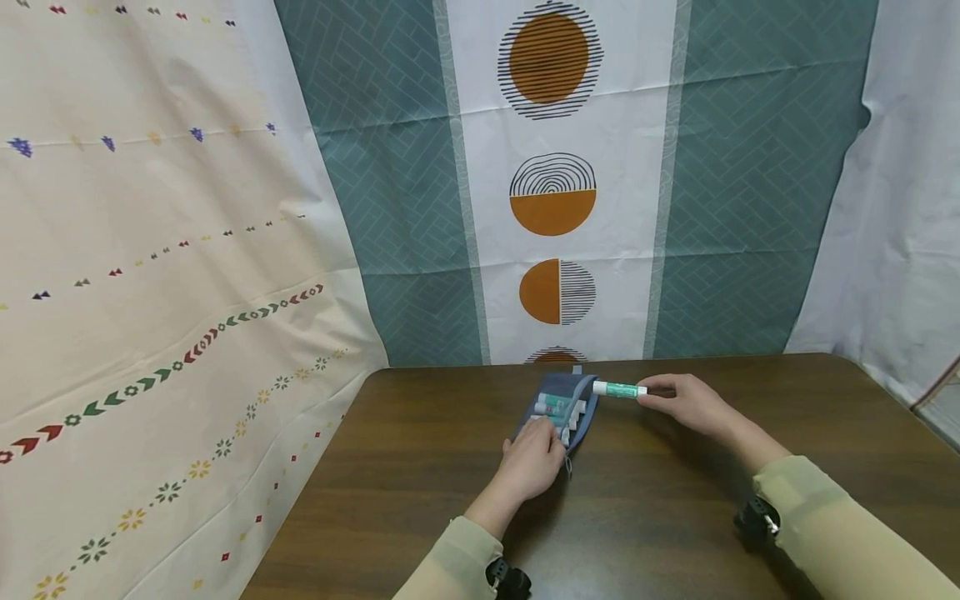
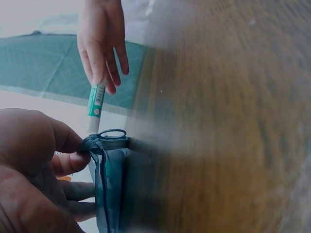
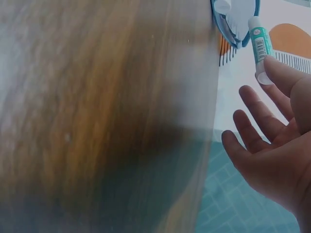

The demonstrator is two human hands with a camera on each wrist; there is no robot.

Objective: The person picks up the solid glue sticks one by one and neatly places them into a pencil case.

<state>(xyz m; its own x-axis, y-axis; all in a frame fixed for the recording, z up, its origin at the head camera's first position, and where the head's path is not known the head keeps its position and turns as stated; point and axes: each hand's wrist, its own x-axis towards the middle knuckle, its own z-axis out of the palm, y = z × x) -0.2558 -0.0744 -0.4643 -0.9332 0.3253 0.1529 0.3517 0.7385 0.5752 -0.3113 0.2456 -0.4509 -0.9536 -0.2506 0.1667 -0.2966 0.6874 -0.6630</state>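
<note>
A blue zip pouch [image 1: 553,382] with a see-through mesh side lies on the table, its mouth open toward the right. Several green-labelled tubes with white ends [image 1: 557,403] show inside it. My left hand [image 1: 532,460] pinches the pouch's near edge by the zip end, as the left wrist view shows at the pouch corner [image 2: 92,144]. Between thumb and fingertip, my right hand [image 1: 688,403] pinches one end of a white glue stick [image 3: 261,44] with a green label. Its other end points at the pouch mouth, close beside the rim.
The brown wooden table [image 1: 420,467] extends around both hands. Behind its far edge hangs a green and white cloth [image 1: 405,208] with orange circles. A cream patterned cloth [image 1: 187,333] drapes along the left side.
</note>
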